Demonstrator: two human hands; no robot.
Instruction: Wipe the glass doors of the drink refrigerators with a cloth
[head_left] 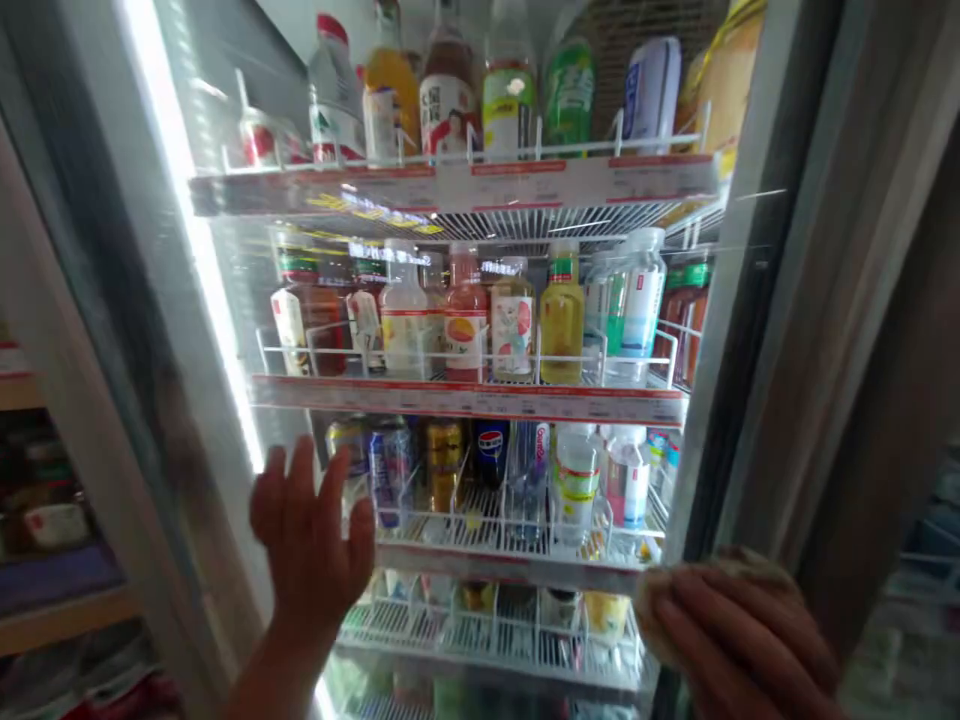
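Note:
I face an open drinks fridge with wire shelves [465, 400] full of bottles and cans. My left hand [311, 535] is raised with fingers spread, palm toward the left end of the can shelf [480, 530], holding nothing. Nearest to it are a yellow can [346, 447] and a blue-purple can [388, 465]. My right hand [739, 635] is at the lower right, fingers curled and pressed over a pale cloth [654, 600] against the fridge's right frame [720, 380]. Most of the cloth is hidden under the hand.
The top shelf [450, 185] holds tall bottles, the middle one juice and tea bottles [561, 315]. A bright light strip [195, 220] runs down the left inner wall. The glass door [97, 330] stands open at left. Wooden store shelving [52, 600] lies at far left.

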